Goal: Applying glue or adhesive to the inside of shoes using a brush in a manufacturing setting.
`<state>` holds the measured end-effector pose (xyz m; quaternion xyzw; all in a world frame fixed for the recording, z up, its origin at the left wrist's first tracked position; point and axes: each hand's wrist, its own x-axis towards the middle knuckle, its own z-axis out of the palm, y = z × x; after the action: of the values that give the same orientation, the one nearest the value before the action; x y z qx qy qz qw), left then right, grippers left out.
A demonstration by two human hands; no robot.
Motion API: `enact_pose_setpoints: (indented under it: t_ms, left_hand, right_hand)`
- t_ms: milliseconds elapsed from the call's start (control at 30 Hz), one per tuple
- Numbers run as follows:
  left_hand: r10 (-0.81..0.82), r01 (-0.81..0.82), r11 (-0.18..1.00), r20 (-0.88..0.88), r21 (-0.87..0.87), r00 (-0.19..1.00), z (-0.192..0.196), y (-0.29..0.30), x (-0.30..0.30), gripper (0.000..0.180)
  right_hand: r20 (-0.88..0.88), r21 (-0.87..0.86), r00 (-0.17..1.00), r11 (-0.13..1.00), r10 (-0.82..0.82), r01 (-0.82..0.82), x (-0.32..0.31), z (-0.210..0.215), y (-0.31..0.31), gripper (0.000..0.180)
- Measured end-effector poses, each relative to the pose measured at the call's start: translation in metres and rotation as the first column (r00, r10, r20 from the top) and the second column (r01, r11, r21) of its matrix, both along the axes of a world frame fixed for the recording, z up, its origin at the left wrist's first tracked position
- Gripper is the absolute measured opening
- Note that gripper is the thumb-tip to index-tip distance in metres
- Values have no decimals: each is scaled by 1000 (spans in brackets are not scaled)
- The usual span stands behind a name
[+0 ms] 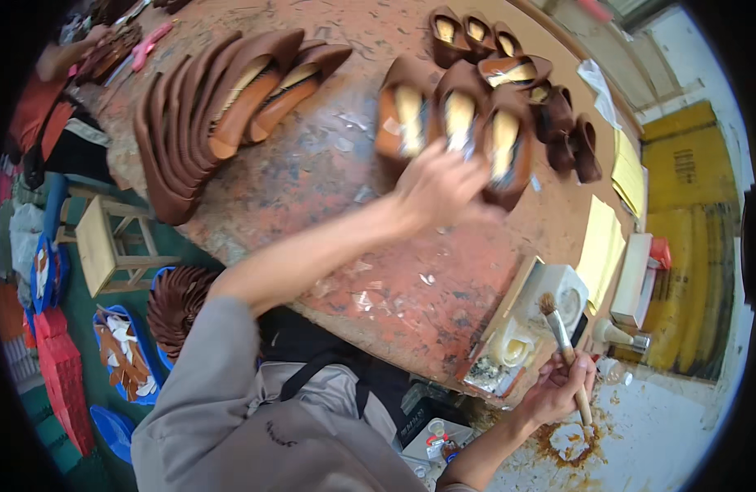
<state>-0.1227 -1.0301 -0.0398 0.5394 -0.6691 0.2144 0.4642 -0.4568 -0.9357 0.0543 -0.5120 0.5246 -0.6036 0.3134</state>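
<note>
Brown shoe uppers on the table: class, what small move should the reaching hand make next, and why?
Probably close the left hand on one brown shoe upper: it hovers blurred over three in a row, while the right hand holds a brush beside the glue pot.

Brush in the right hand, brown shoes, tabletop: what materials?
Brush: looks like a pale wooden handle with tan bristles, bare and matt. Brown shoes: probably leather or a synthetic, smooth with a dull sheen; cannot tell which. Tabletop: hard board, reddish-brown, scuffed and patchy, possibly painted wood.
</note>
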Motion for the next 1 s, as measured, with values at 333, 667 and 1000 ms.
enact_pose_setpoints:
  t_ms: [333, 667, 1000]
  left_hand:
    - [422, -422, 901, 27, 96, 906, 128, -14, 98, 81]
    - [814, -659, 577, -279, 483, 508, 76, 232, 186, 85]
    - [310, -437, 826, 360, 356, 880, 26, 195, 89, 35]
  right_hand:
    - [180, 36, 984, 999, 14, -20, -10, -16, -5, 23]
    - [140, 61, 989, 997, 45, -54, -10, -19, 13, 23]
    - [199, 3, 978, 998, 60, -62, -45, -31, 36, 20]
